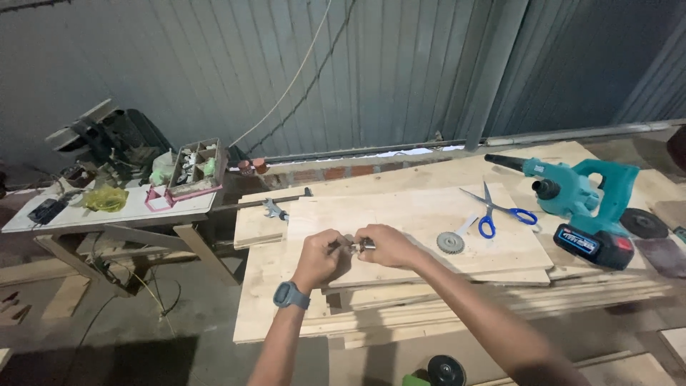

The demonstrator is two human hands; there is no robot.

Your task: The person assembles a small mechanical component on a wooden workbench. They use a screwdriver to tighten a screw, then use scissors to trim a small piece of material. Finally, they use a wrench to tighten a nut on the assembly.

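A corrugated metal wall (400, 64) fills the far side. Near it, a stack of pale, smooth wooden boards (429, 214) spreads across the middle, its near edges ragged and layered. At far left stands a white side table (107, 213) with a compartmented box (196, 166); what the box holds is too small to tell. At right lies a teal plastic blower (579, 193) with a dark battery, partly cut off by nothing but flanked by a dark abrasive disc (643, 223). Blue-handled scissors (500, 211) lie on the top board, a toothed metal wheel (450, 242) just near-left of them. Over the board's near edge, the left hand (320, 259), a grey watch on its wrist, and the right hand (386, 246) are both curled closed, pinching between them a small metal part (356, 245), mostly hidden by the fingers.
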